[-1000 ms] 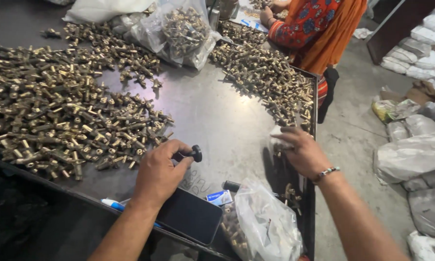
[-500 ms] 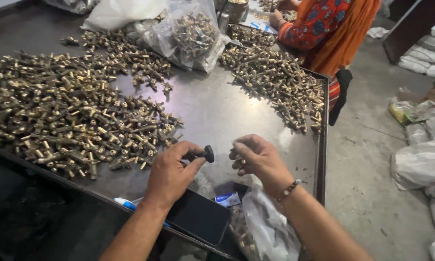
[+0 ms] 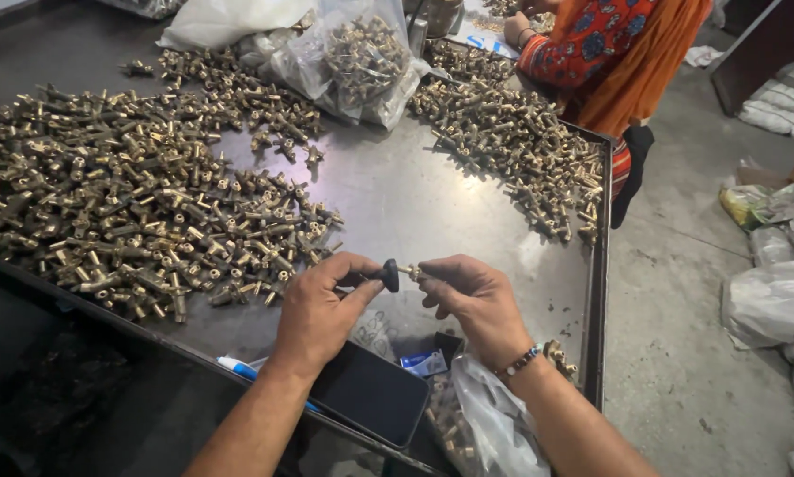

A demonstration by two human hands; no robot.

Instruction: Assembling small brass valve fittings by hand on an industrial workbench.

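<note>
Counter [image 3: 468, 221]: a dark metal tray-like top with a raised rim; the bare patch in its middle is your working ground, so keep your hands over it.
Big heap [image 3: 132, 212]: brass fittings spread at 9 to 10 o'clock from your hands, near enough to reach.
Far heap [image 3: 512, 141]: more fittings at 1 o'clock, beside a co-worker's sleeve [image 3: 582, 53]; leave that side to them.
Clear bags: one full bag [image 3: 362, 57] at 12 o'clock, another bag [image 3: 494, 424] at 5 o'clock just under your right wrist.
Phone [image 3: 370, 393]: lies dark at 6 o'clock on the counter's near edge; mind your forearms.
Left hand [image 3: 317, 314]: closed around the black knob [image 3: 389, 275]; hold it square.
Right hand [image 3: 472, 296]: fingers pinch the small brass stem [image 3: 412, 271], which meets the knob between both hands.
Advice: line the stem straight with the knob before you press or turn, I judge.
</note>
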